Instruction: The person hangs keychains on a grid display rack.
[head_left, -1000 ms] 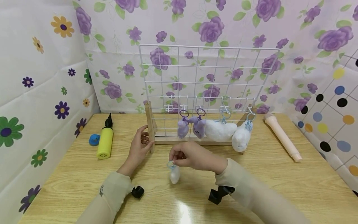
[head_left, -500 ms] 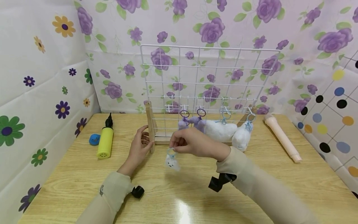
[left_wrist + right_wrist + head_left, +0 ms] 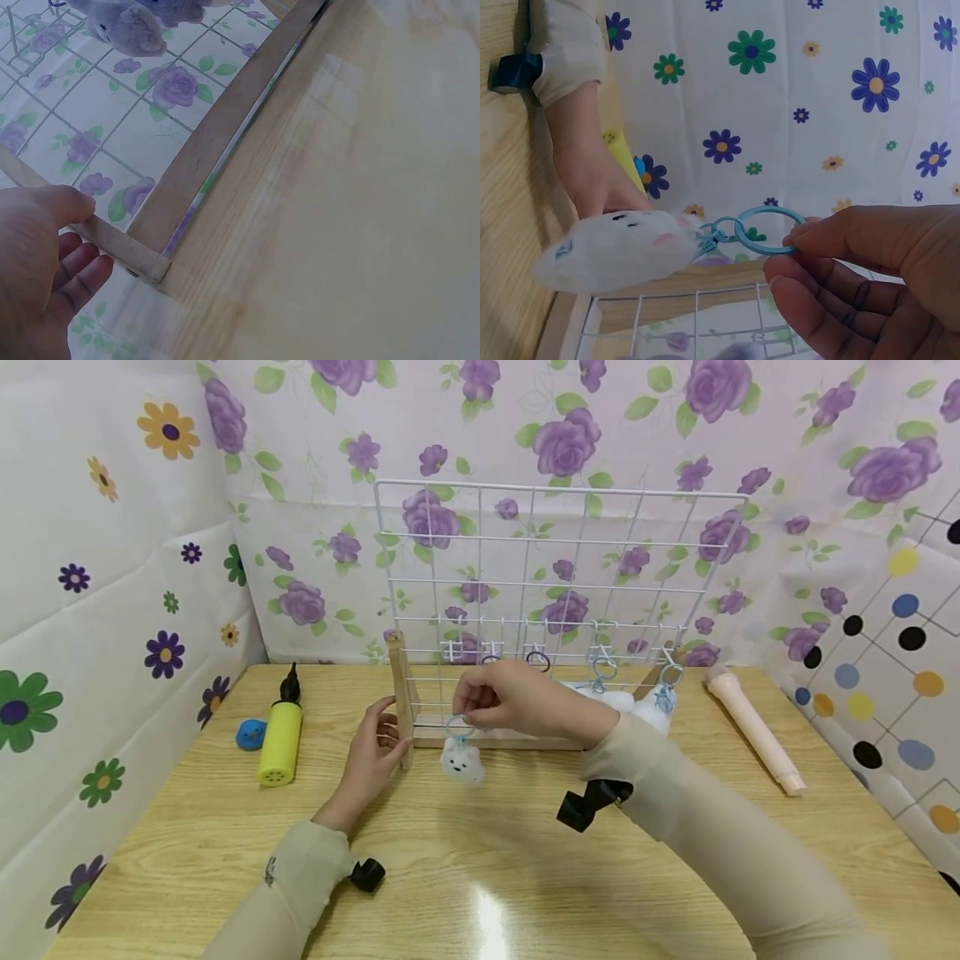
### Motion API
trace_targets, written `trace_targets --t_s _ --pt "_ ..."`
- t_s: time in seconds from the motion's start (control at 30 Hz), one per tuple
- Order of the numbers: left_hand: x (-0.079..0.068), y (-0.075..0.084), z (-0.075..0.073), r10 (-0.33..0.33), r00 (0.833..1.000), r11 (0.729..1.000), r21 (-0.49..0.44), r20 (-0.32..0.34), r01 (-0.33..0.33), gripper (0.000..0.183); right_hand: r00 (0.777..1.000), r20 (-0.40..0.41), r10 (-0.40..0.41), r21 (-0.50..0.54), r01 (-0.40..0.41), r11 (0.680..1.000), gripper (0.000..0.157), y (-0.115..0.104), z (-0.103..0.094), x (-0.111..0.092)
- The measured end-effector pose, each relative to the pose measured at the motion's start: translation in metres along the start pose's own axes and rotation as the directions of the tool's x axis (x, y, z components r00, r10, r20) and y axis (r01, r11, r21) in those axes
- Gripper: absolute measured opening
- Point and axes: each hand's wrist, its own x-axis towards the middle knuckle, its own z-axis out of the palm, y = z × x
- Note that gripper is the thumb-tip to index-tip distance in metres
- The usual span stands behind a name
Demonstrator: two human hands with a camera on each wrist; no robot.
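A small white plush keychain (image 3: 462, 762) with a dark-eyed face dangles from a light blue ring (image 3: 769, 231). My right hand (image 3: 510, 697) pinches that ring between thumb and index finger, in front of the rack's lower part. At the left end of the white wire rack (image 3: 562, 535), my left hand (image 3: 372, 745) grips the wooden side post (image 3: 124, 244), thumb on one side and fingers on the other. Light blue rings hold white plush keychains (image 3: 656, 710) on the rack's right hooks. Purple rings (image 3: 537, 661) hang mid-rack; their purple plush toys (image 3: 131, 26) show in the left wrist view.
On the left of the table (image 3: 420, 877) lie a yellow hand pump (image 3: 281, 743) with a black nozzle and a blue toy (image 3: 251, 734). A pale pink tube-shaped thing (image 3: 753, 731) lies to the right. Flowered cloth (image 3: 315, 527) stands behind the rack.
My right hand has lifted the white plush keychain up off the table area toward the rack, and the plush's face has turned into view. The left hand stays on the post.
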Motion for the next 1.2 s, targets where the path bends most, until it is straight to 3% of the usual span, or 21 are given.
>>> trace_targets --t_s 0.7,1.2 --pt "-0.001 0.000 0.001 0.005 1.000 1.000 0.013 0.006 -0.005 0.068 0.993 -0.117 0.007 -0.104 -0.019 0.994 0.008 -0.001 -0.031 0.028" --pt "0.001 -0.004 0.002 0.046 0.999 0.999 0.013 -0.026 -0.046 0.069 0.992 -0.103 0.066 -0.156 -0.082 0.984 0.008 0.005 -0.031 0.048"
